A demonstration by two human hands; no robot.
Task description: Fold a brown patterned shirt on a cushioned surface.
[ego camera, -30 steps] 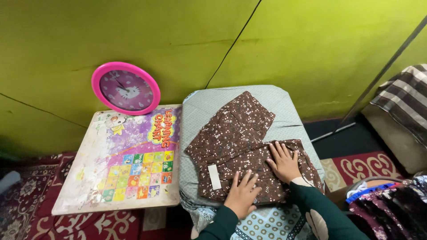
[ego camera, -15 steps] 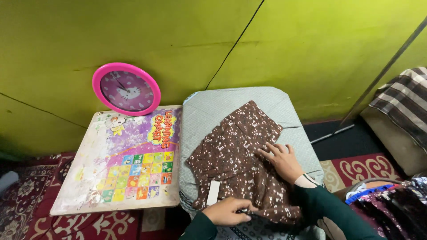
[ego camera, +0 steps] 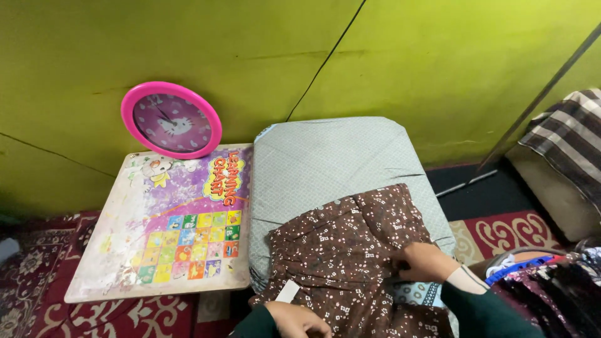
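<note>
While my left hand (ego camera: 299, 318) presses flat and open on the near edge of the brown floral-print cotton garment (ego camera: 350, 263), the cloth runs lengthwise away from me across the grey padded ironing board (ego camera: 325, 163). Further right, my right hand (ego camera: 422, 261) pinches its side edge, nearer the garment's middle than the left.

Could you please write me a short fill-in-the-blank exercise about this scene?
1. The right hand pinches the brown ____ garment.
2. The garment lies on a grey ____.
3. The round clock has a ____ rim.
4. The clock leans against the ____ wall.

Missing words: floral; cushion; pink; green
</note>
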